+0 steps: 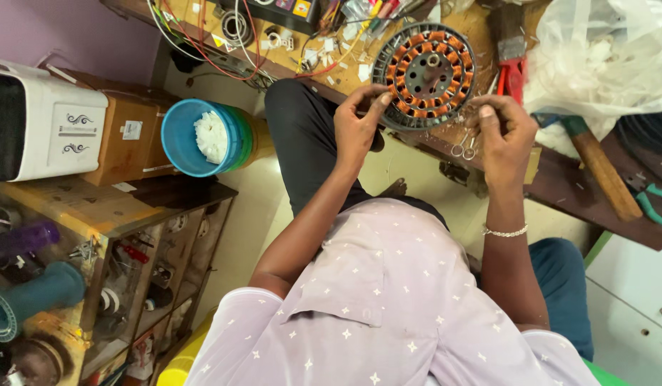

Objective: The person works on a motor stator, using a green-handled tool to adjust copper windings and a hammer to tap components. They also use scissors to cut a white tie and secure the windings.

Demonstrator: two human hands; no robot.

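Observation:
A round motor stator (425,75) with a ring of copper coils stands tilted on the edge of a wooden workbench (559,182). My left hand (356,125) grips its lower left rim, thumb and fingers closed on the coils. My right hand (502,132) pinches the lower right rim with its fingertips together; I cannot tell whether a thin wire is between them. A bracelet sits on my right wrist. Small scissors (463,146) lie on the bench just under the stator, between my hands.
On the bench: red-handled pliers (513,75), a wooden-handled hammer (602,168), green-handled pliers (652,200), a clear plastic bag (602,50), loose wires (224,36). Left of my legs stand a blue bucket (181,136) with white bits, a white appliance (41,121) and a cluttered wooden shelf (95,214).

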